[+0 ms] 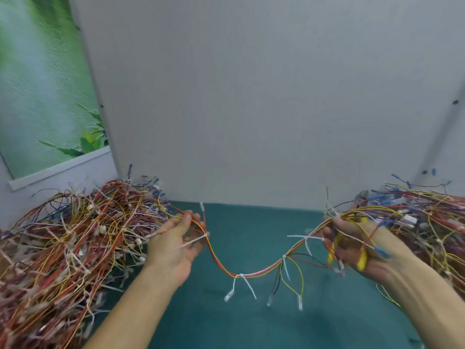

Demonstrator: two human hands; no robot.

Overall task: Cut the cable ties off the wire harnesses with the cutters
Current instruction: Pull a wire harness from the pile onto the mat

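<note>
the left hand (pixel 173 244) is gripping one end of a wire harness (pixel 226 269) and the right hand (pixel 357 248) is clutching the other end plus the yellow-handled cutters (pixel 362 259), the harness sagging between them above the green table (pixel 251 323) with its white cable ties (pixel 242 275) on.

Slack harness (pixel 221 266), prob. 4 ties (pixel 241 275)

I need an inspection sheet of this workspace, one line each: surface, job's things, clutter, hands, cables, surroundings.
Surface: teal mat.
Job's things: harness sagging above the mat, white ties on it; yellow-handled cutters.
Clutter: left pile and right pile of harnesses.
Hands: left hand grips the harness; right hand holds its other end and the cutters.
Cables: nothing seen beyond harness wires.
Surroundings: grey wall behind, green poster at left.
</note>
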